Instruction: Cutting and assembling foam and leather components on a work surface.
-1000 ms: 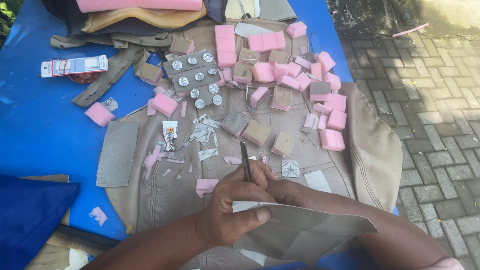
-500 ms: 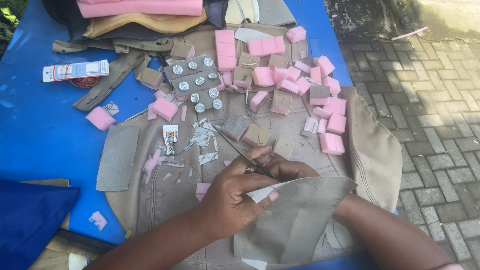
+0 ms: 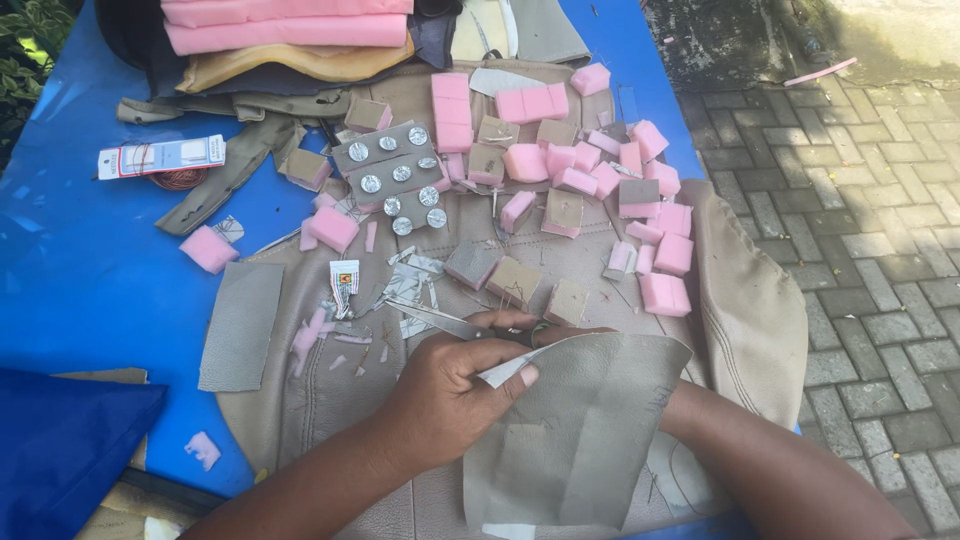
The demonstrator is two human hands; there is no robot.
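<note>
Outdoor setup: blue worktop [image 3: 90, 290] sitting beside grey brick paving [image 3: 860, 200], sun hitting it. Beige leather seat cover [image 3: 750, 320] spreading across the worktop, littered with pink foam blocks [image 3: 665, 293], leather-covered squares and scraps. Grey-beige leather sheet [image 3: 590, 430] lying near the front edge over the cover. Left hand [image 3: 450, 395] closing on the sheet's upper edge, thumb pinching it. Right hand [image 3: 545, 335] mostly hiding behind the sheet, curling around scissors [image 3: 440, 322] whose blades are pointing left just above the sheet.
</note>
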